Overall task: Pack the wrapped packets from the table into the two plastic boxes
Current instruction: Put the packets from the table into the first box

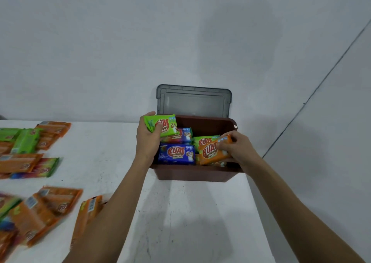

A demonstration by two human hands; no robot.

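A brown plastic box [202, 174] stands at the table's far right edge, holding several wrapped packets; a blue packet [176, 154] lies at its front left. My left hand [147, 140] grips a green packet [166, 125] above the box's back left corner. My right hand [239, 148] pinches an orange packet [210, 152] that tilts over the box's right side, on top of another green packet [202, 140]. Only one box is in view.
The box's grey lid [193, 101] leans upright against the white wall behind it. Loose orange and green packets [30, 146] lie on the white table [112, 156] at the left, with more orange ones [46, 210] nearer the front left. The table ends just right of the box.
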